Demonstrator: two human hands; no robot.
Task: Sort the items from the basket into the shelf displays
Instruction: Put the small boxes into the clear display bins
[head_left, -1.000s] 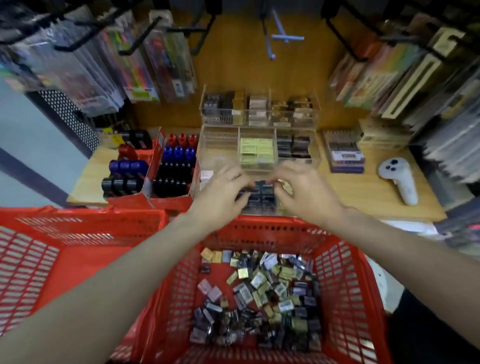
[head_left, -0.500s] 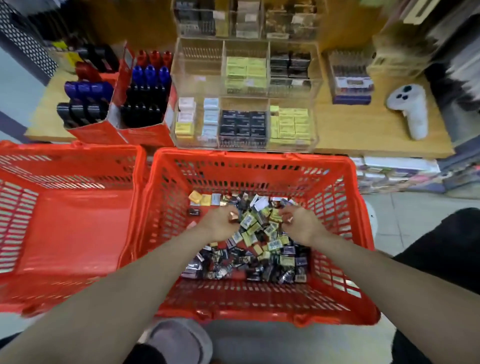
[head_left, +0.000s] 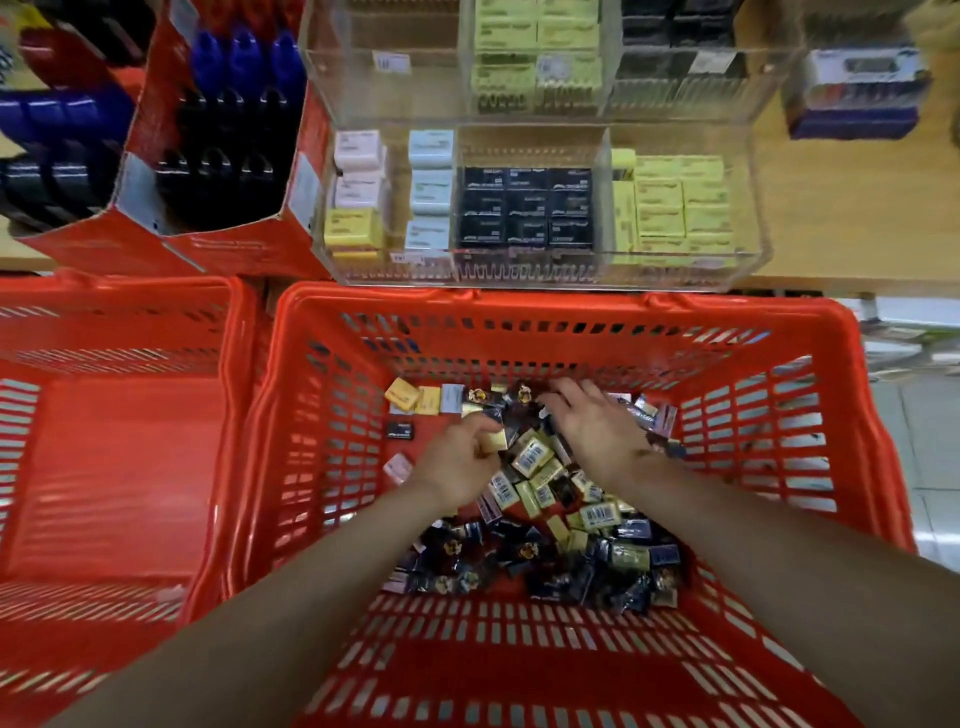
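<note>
Wooden shelving (head_left: 852, 208) runs across the top of my view, carrying a clear display case (head_left: 540, 270) with compartments of pale, black and yellow boxes. Below it sits my red basket (head_left: 322, 415), its long axis left to right, with a heap of small packets (head_left: 550, 499) lying at all angles on its floor. My left hand (head_left: 460, 457) curls round a yellow packet (head_left: 494, 440), I think pinched at the fingertips. My right hand (head_left: 592, 421) lies spread and flat on the heap. A second red basket (head_left: 119, 467) stands just beside, to the left.
</note>
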